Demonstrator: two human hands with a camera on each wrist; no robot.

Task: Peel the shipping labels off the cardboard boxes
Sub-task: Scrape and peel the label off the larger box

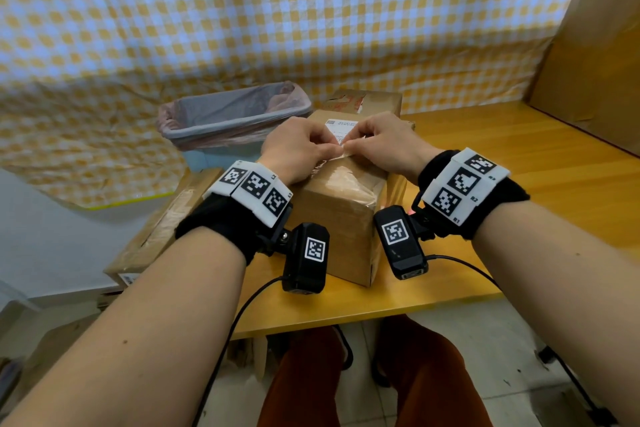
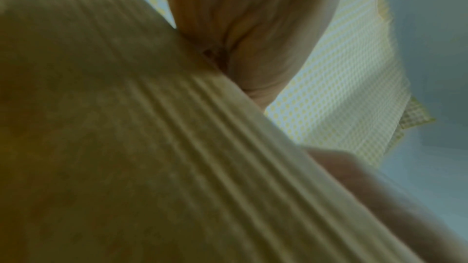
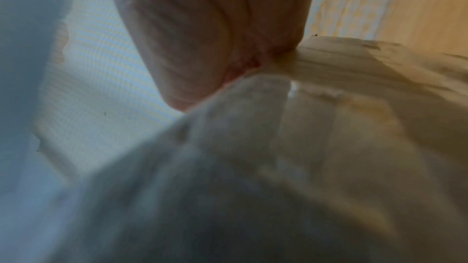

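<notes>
Cardboard box: it stands on the table's near edge, label side up, within your reach.
Label: on the box top, near edge lifted.
Left hand: pinching that edge.
Right hand: pinching alongside, sharing the pull.
Bin: just behind, probably for scraps.

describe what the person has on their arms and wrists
Bare forearms, no sleeves. Each wrist wears a black fabric band topped by a white plate with three square black-and-white markers. A black boxy camera hangs under the left wrist and right wrist, each with a marker and a thin black cable.
</notes>
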